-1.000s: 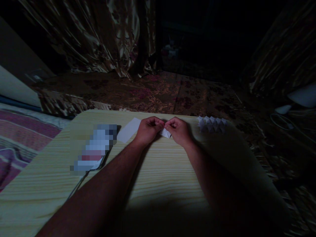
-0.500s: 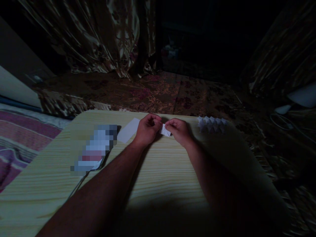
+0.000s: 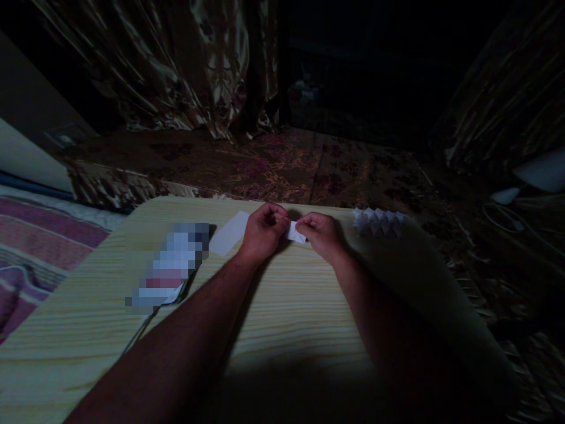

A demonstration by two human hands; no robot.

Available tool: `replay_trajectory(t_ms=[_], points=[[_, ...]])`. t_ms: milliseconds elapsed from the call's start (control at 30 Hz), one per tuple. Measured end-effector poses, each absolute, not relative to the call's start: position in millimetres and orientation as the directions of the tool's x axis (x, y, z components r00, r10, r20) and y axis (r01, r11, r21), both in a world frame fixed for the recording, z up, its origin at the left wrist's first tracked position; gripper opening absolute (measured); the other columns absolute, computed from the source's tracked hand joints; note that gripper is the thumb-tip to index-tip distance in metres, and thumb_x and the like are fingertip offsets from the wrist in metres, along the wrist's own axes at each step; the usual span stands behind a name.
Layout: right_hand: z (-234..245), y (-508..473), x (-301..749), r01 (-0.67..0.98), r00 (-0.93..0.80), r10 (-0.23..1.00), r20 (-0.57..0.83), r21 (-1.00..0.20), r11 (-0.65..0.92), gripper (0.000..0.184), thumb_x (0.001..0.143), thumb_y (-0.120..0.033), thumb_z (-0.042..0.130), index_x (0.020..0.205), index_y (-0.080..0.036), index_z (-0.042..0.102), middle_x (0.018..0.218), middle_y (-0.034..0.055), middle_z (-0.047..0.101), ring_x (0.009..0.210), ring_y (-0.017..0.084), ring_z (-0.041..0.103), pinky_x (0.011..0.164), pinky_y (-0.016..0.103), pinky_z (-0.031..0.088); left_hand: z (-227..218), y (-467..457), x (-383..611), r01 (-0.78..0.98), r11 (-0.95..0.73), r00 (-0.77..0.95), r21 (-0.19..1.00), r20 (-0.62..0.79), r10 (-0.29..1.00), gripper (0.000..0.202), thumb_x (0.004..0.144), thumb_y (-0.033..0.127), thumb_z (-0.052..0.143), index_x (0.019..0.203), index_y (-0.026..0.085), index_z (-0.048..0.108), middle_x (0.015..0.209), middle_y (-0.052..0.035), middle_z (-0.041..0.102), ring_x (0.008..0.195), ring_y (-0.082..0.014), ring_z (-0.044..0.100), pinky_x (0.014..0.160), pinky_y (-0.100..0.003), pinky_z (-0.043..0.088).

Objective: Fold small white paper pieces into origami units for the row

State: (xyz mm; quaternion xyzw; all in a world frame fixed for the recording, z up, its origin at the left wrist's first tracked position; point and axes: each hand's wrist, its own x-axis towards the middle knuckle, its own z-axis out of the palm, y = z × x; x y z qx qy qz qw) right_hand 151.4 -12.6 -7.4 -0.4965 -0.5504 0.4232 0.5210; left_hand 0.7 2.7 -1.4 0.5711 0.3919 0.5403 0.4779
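Two hands of mine pinch one small folded white paper (image 3: 296, 233) between them, near the far edge of the pale wooden table (image 3: 291, 306): my left hand (image 3: 263, 233) clamps its left end between thumb and fingers, my right hand (image 3: 322, 232) its right end. A flat white sheet (image 3: 228, 234) lies just beside my left hand; to the right of my right hand, pointed folded paper pieces (image 3: 379, 224) stand clustered near the table's far corner.
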Motion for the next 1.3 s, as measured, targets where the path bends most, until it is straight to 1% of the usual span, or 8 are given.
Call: replay_trajectory(t_ms=[300,667,833,1033,1300], points=[[-5.8,-14.0,150.3,0.162,0.074,0.981,0.179,-0.973,0.165,0.011,0.066,-0.027,0.063,0.068,-0.016,0.064,0.059,-0.0014,0.06,0.052,0.01,0.05,0.051,0.022,0.038,0.7,0.7,2.0,-0.028,-0.268,0.12,0.963,0.27,0.956,0.016,0.069,0.026,0.069,0.079,0.017,0.059,0.066,0.0012,0.056,0.057,-0.0097,0.049,0.054,-0.022,0.037],[-9.4,-13.2,150.3,0.13,0.06,0.98,0.187,-0.975,0.178,0.008,0.067,-0.025,0.061,0.067,-0.017,0.062,0.058,-0.0021,0.058,0.052,0.01,0.05,0.05,0.022,0.038,-2.7,2.0,1.5,-0.043,-0.291,0.139,0.956,0.294,0.946,0.015,0.071,0.024,0.067,0.08,0.018,0.056,0.066,0.0018,0.055,0.055,-0.0089,0.048,0.052,-0.022,0.037],[-6.9,-13.7,150.3,0.148,0.049,0.981,0.186,-0.973,0.177,0.01,0.067,-0.026,0.061,0.068,-0.017,0.062,0.06,-0.0016,0.059,0.053,0.011,0.05,0.05,0.022,0.038,-2.8,2.1,2.0,-0.048,-0.295,0.129,0.954,0.298,0.946,0.015,0.071,0.023,0.067,0.079,0.018,0.056,0.066,0.0022,0.054,0.056,-0.0088,0.048,0.052,-0.021,0.037],[-10.2,-11.3,149.6,0.168,0.025,0.987,0.16,-0.974,0.154,0.014,0.067,-0.028,0.062,0.075,-0.016,0.063,0.063,-0.0013,0.06,0.054,0.011,0.05,0.049,0.022,0.036,-1.8,2.1,2.2,-0.049,-0.302,0.076,0.952,0.305,0.949,0.015,0.07,0.023,0.067,0.078,0.018,0.055,0.066,0.0027,0.054,0.057,-0.0084,0.048,0.053,-0.021,0.037],[-10.0,-10.0,148.5,0.222,0.028,0.988,0.151,-0.965,0.141,0.012,0.066,-0.027,0.06,0.071,-0.015,0.061,0.06,-0.003,0.056,0.053,0.009,0.046,0.048,0.021,0.032,-6.3,4.5,1.9,-0.058,-0.347,0.076,0.936,0.351,0.933,0.014,0.071,0.02,0.066,0.079,0.017,0.055,0.067,0.0025,0.053,0.057,-0.0082,0.048,0.053,-0.02,0.039]])
